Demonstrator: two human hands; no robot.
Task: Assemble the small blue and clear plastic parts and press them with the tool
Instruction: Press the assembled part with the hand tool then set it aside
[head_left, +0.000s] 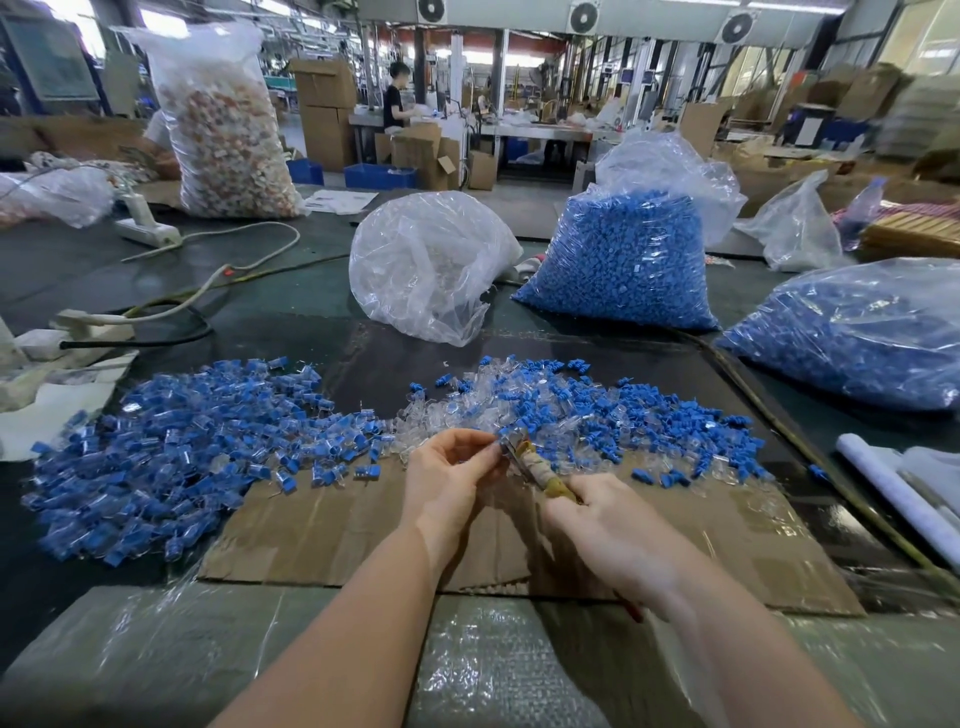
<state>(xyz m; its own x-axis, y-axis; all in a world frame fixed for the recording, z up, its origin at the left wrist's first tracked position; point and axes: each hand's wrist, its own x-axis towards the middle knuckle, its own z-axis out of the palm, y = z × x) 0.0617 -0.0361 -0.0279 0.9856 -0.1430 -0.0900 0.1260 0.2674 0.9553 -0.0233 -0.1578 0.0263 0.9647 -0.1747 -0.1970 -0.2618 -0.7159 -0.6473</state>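
Lower centre of frame, over cardboard sheet (332, 525): left hand (447, 483) pinches small part (503, 442) at fingertips, against tip of tool (540, 470). Right hand (608, 525) grips tool handle. Pile of joined blue-clear parts (171, 452) centre left; loose parts (597, 410) just behind hands.

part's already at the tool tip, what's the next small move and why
Probably squeeze the tool to press the part. The left hand pinches a small part right at the tool's tip, and the right hand grips the handles. Then it likely goes to the assembled pile on the left.
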